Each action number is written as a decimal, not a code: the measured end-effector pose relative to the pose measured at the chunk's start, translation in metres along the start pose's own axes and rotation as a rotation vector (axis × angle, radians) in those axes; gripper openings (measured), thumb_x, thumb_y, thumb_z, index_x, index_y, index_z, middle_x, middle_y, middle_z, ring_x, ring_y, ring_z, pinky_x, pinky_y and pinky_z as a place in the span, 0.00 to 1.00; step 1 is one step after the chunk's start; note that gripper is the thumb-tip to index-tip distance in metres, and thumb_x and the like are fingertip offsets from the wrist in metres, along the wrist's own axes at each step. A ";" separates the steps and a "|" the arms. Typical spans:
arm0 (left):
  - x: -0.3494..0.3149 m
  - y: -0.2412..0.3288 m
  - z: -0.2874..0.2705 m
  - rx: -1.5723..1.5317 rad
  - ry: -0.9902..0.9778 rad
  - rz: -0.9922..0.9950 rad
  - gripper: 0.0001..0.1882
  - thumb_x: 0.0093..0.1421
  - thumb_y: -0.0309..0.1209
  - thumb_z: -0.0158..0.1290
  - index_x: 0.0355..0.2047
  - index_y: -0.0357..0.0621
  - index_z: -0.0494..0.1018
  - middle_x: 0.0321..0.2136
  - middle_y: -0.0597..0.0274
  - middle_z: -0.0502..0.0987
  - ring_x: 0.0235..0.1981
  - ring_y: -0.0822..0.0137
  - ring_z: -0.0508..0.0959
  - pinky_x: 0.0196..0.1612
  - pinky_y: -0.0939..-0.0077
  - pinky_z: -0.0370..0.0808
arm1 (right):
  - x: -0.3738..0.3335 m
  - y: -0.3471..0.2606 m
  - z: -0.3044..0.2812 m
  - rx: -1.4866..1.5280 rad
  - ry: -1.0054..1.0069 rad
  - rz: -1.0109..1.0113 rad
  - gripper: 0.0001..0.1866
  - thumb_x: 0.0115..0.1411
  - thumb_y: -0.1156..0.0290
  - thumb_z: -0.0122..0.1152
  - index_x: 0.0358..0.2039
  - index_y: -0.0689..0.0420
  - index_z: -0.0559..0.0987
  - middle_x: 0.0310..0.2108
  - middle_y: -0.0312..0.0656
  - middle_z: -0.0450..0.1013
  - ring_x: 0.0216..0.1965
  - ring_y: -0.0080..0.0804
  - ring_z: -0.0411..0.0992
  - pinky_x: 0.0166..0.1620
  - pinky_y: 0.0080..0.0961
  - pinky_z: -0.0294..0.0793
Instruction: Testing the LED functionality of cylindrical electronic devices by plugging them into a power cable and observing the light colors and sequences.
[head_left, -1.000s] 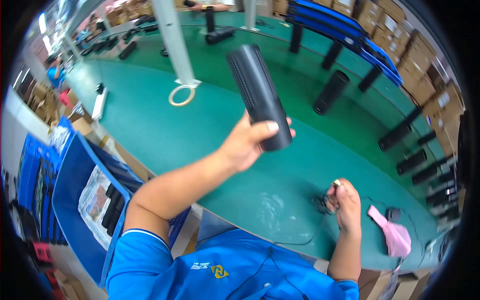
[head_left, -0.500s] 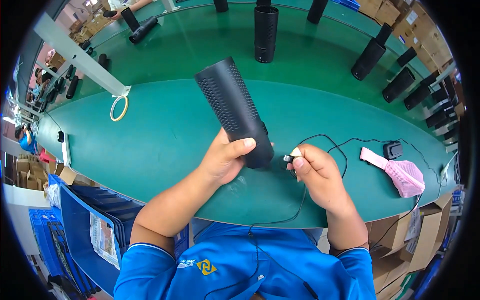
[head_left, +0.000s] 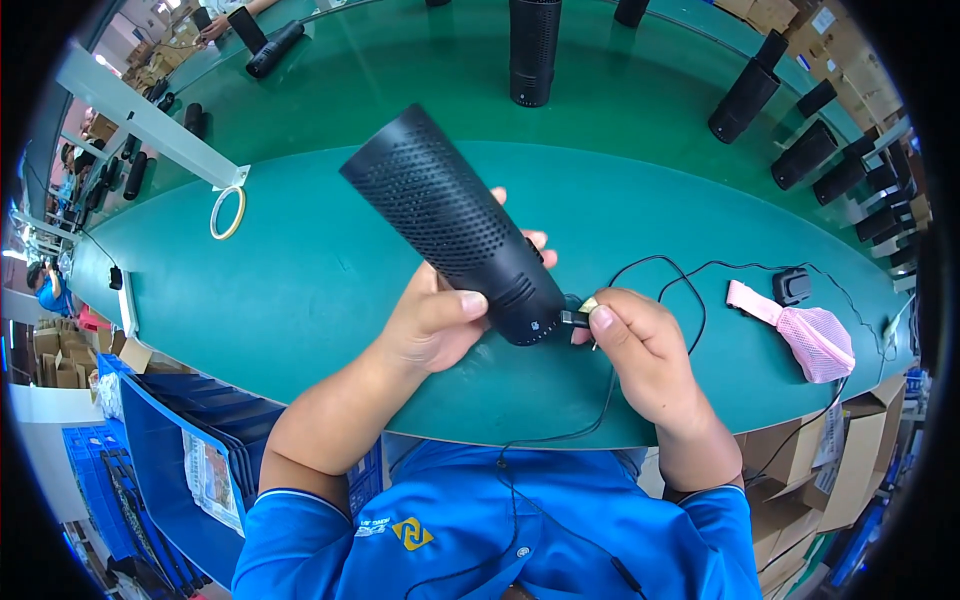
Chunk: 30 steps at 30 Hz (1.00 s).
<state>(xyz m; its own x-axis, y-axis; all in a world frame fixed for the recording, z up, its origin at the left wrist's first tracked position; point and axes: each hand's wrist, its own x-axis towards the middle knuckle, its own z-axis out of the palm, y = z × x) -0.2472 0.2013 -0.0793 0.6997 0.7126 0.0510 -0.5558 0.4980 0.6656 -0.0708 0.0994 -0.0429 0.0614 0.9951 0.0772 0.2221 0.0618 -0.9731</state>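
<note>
My left hand (head_left: 440, 310) is wrapped round a black perforated cylinder (head_left: 450, 220), thumb on its near side. The cylinder is tilted, its wide open end up and to the left, its base down and to the right. Between the thumb and fingers of my right hand (head_left: 635, 335) is a black cable plug (head_left: 573, 319), its tip right at the cylinder's base. Whether the tip has entered a socket I cannot tell. A black cable (head_left: 605, 400) runs from my right hand over the green table (head_left: 310, 290).
A roll of tape (head_left: 228, 213) lies beside a grey post (head_left: 165, 135). On the right are a pink mesh pouch (head_left: 815, 345) and a black adapter (head_left: 791, 286). More black cylinders (head_left: 533, 60) stand across the far surface. Blue crates (head_left: 190, 440) are at the lower left.
My left hand has rolled the cylinder and tipped its upper end farther left, bringing slots and small marks near the base into view. The plug has come up against the base.
</note>
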 end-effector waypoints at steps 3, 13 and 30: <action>-0.002 -0.007 -0.013 -0.056 -0.047 0.037 0.41 0.46 0.33 0.62 0.58 0.50 0.54 0.48 0.52 0.68 0.52 0.51 0.71 0.53 0.50 0.70 | 0.000 -0.001 0.001 -0.062 -0.017 -0.004 0.09 0.61 0.73 0.50 0.25 0.61 0.74 0.20 0.37 0.67 0.22 0.28 0.61 0.28 0.24 0.61; 0.000 -0.010 -0.015 0.207 -0.242 0.193 0.43 0.42 0.33 0.64 0.57 0.52 0.55 0.45 0.53 0.68 0.51 0.52 0.71 0.54 0.48 0.70 | 0.000 0.001 0.000 -0.158 -0.030 -0.035 0.08 0.59 0.74 0.51 0.24 0.60 0.74 0.18 0.38 0.66 0.21 0.32 0.61 0.31 0.26 0.62; -0.004 -0.011 -0.017 0.077 -0.028 0.006 0.52 0.42 0.47 0.68 0.63 0.55 0.50 0.46 0.54 0.69 0.49 0.55 0.72 0.52 0.50 0.72 | 0.002 0.002 -0.005 -0.129 -0.008 -0.050 0.08 0.59 0.75 0.51 0.23 0.60 0.75 0.17 0.37 0.66 0.21 0.29 0.61 0.28 0.26 0.61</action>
<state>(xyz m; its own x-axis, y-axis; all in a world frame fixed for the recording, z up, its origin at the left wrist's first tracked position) -0.2518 0.2015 -0.0998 0.7091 0.7011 0.0751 -0.5248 0.4535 0.7204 -0.0653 0.1015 -0.0437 0.0395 0.9917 0.1226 0.3482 0.1013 -0.9319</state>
